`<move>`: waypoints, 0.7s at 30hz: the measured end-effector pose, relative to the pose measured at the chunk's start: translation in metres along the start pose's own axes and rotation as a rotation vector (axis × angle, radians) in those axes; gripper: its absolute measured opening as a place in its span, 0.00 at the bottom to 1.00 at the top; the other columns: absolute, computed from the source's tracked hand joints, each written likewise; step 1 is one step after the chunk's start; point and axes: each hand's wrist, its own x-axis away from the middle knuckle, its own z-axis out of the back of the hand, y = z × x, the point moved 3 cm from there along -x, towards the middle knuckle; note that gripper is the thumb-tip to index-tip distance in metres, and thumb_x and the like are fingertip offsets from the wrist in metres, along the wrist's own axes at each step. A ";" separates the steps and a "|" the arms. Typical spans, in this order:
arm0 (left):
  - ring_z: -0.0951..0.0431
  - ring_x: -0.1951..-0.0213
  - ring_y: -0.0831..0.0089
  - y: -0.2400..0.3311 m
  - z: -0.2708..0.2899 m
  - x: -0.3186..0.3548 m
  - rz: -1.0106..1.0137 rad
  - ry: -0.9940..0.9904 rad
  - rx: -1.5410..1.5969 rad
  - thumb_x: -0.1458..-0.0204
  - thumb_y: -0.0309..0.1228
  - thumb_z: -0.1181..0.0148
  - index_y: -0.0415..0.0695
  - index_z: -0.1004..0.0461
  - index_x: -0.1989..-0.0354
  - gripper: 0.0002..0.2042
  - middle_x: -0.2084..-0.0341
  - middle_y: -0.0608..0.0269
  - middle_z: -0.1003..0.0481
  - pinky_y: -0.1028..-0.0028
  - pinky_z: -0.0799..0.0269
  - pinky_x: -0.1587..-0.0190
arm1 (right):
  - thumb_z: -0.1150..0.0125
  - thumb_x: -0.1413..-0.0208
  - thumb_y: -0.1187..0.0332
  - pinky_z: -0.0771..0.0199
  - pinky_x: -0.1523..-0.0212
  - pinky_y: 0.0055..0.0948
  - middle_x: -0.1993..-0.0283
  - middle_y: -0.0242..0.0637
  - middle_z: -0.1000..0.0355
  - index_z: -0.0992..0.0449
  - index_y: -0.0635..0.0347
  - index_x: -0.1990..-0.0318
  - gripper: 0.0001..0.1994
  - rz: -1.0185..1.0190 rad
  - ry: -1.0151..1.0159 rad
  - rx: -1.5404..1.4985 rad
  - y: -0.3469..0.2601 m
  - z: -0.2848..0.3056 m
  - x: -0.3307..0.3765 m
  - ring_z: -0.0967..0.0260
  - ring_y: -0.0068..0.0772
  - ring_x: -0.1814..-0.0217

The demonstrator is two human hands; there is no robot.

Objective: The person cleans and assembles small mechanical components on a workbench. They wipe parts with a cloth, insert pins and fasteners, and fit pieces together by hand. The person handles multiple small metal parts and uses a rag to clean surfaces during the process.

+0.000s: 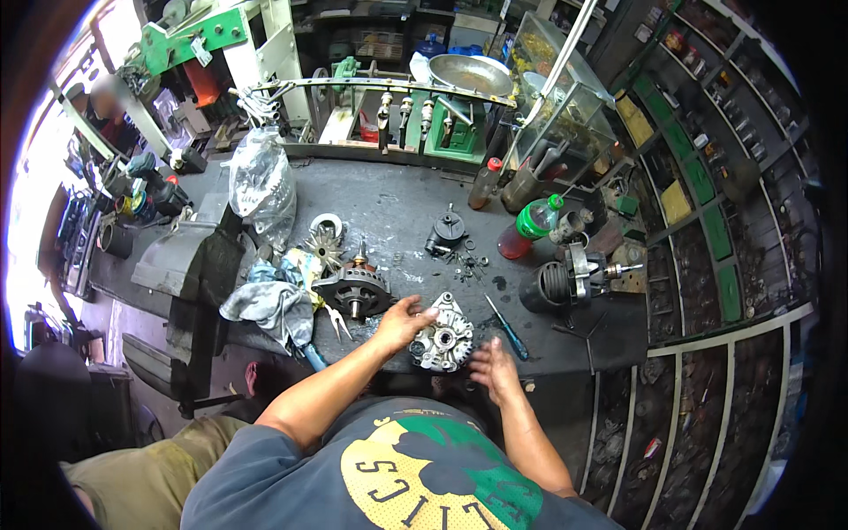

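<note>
A silver alternator end housing [444, 336] with a round centre bore lies near the bench's front edge, between my hands. My left hand [402, 324] is at its left side, fingers extended and the thumb reaching over its upper left; whether it touches the metal I cannot tell. To the housing's lower right, my right hand [497, 371] is held with fingers loosely apart and nothing in it. Beside it on the bench is a screwdriver [510, 332] with a blue handle. Left of my left hand stands another alternator part [355, 287] with a shaft pointing up.
A bench vise [177, 256] and crumpled rags [274, 305] occupy the left. Behind are a clear plastic bag of parts [262, 184], a dark round part [449, 229] and small loose hardware [468, 265]. A bottle of red liquid [530, 226] stands rightward, near another alternator assembly [579, 276].
</note>
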 end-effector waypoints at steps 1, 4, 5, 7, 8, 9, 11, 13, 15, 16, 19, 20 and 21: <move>0.20 0.34 0.55 0.001 0.001 0.007 -0.054 0.061 0.036 0.37 0.49 0.25 0.27 0.36 0.24 0.44 0.34 0.36 0.23 0.62 0.24 0.31 | 0.37 0.26 0.44 0.15 0.50 0.36 0.46 0.42 0.18 0.25 0.65 0.33 0.31 0.110 0.086 0.155 -0.009 0.012 -0.019 0.18 0.38 0.51; 0.19 0.36 0.59 0.005 0.017 0.048 -0.117 0.188 0.049 0.35 0.37 0.26 0.29 0.33 0.27 0.35 0.36 0.40 0.22 0.65 0.23 0.33 | 0.31 0.31 0.64 0.17 0.52 0.37 0.55 0.42 0.16 0.16 0.64 0.47 0.13 0.526 0.258 0.640 -0.052 0.027 -0.070 0.18 0.36 0.55; 0.19 0.37 0.61 -0.003 0.022 0.064 -0.153 0.240 0.048 0.35 0.34 0.26 0.29 0.32 0.28 0.33 0.38 0.42 0.21 0.66 0.22 0.33 | 0.30 0.33 0.68 0.18 0.51 0.38 0.57 0.44 0.16 0.14 0.64 0.51 0.10 0.647 0.258 0.729 -0.072 0.021 -0.080 0.17 0.37 0.54; 0.18 0.44 0.70 -0.024 0.033 0.089 -0.110 0.314 0.189 0.38 0.29 0.25 0.31 0.30 0.29 0.31 0.43 0.50 0.19 0.68 0.19 0.38 | 0.30 0.37 0.70 0.19 0.46 0.46 0.55 0.50 0.16 0.13 0.63 0.52 0.09 0.860 0.154 0.898 -0.113 0.001 -0.089 0.17 0.53 0.50; 0.18 0.45 0.70 -0.032 0.038 0.098 -0.086 0.371 0.159 0.37 0.28 0.26 0.31 0.29 0.30 0.30 0.43 0.50 0.19 0.69 0.19 0.39 | 0.29 0.38 0.70 0.20 0.46 0.48 0.56 0.50 0.18 0.13 0.62 0.53 0.09 0.926 0.140 0.951 -0.118 -0.002 -0.105 0.19 0.56 0.50; 0.18 0.45 0.71 -0.040 0.041 0.109 -0.060 0.429 0.127 0.37 0.28 0.26 0.31 0.29 0.30 0.29 0.44 0.51 0.19 0.69 0.19 0.40 | 0.29 0.38 0.69 0.20 0.46 0.48 0.57 0.49 0.19 0.13 0.62 0.54 0.09 1.006 0.125 0.995 -0.122 -0.005 -0.119 0.20 0.57 0.50; 0.18 0.47 0.71 -0.052 0.048 0.126 -0.037 0.544 0.113 0.36 0.26 0.28 0.31 0.29 0.30 0.28 0.44 0.51 0.18 0.70 0.18 0.42 | 0.30 0.37 0.68 0.20 0.44 0.49 0.54 0.48 0.19 0.12 0.58 0.53 0.09 0.970 0.049 1.035 -0.136 -0.020 -0.135 0.20 0.56 0.48; 0.18 0.47 0.72 -0.053 0.042 0.139 -0.032 0.604 0.150 0.36 0.25 0.29 0.30 0.29 0.31 0.27 0.44 0.51 0.18 0.71 0.18 0.43 | 0.32 0.36 0.68 0.19 0.43 0.51 0.50 0.48 0.19 0.11 0.55 0.52 0.09 0.974 -0.011 1.109 -0.140 -0.033 -0.148 0.19 0.56 0.47; 0.18 0.47 0.72 -0.046 0.036 0.149 -0.009 0.628 0.141 0.36 0.24 0.29 0.30 0.29 0.31 0.26 0.44 0.52 0.18 0.71 0.18 0.42 | 0.32 0.35 0.67 0.18 0.43 0.52 0.49 0.47 0.20 0.11 0.55 0.51 0.09 0.946 -0.034 1.167 -0.145 -0.045 -0.151 0.19 0.56 0.46; 0.18 0.47 0.72 -0.036 0.031 0.152 0.009 0.624 0.151 0.36 0.24 0.29 0.31 0.28 0.31 0.26 0.44 0.52 0.18 0.71 0.19 0.41 | 0.33 0.35 0.66 0.18 0.43 0.52 0.48 0.47 0.20 0.11 0.54 0.51 0.10 0.935 -0.045 1.197 -0.146 -0.050 -0.150 0.18 0.56 0.46; 0.18 0.47 0.72 -0.044 0.021 0.149 -0.050 0.595 0.171 0.36 0.24 0.29 0.31 0.28 0.31 0.25 0.44 0.52 0.18 0.71 0.19 0.40 | 0.33 0.34 0.65 0.18 0.44 0.53 0.49 0.47 0.21 0.11 0.55 0.52 0.10 0.916 -0.095 1.372 -0.145 -0.057 -0.155 0.18 0.57 0.47; 0.18 0.46 0.72 -0.047 0.022 0.146 -0.058 0.570 0.172 0.36 0.25 0.29 0.32 0.28 0.31 0.25 0.44 0.52 0.18 0.71 0.19 0.40 | 0.32 0.35 0.66 0.18 0.45 0.53 0.49 0.47 0.21 0.12 0.55 0.52 0.09 0.919 -0.080 1.384 -0.144 -0.060 -0.156 0.18 0.57 0.47; 0.18 0.46 0.72 -0.038 0.019 0.145 -0.058 0.539 0.166 0.36 0.24 0.29 0.32 0.28 0.32 0.25 0.44 0.52 0.18 0.71 0.19 0.40 | 0.31 0.36 0.67 0.18 0.45 0.53 0.49 0.46 0.21 0.12 0.56 0.52 0.09 0.919 -0.060 1.401 -0.144 -0.059 -0.158 0.19 0.57 0.47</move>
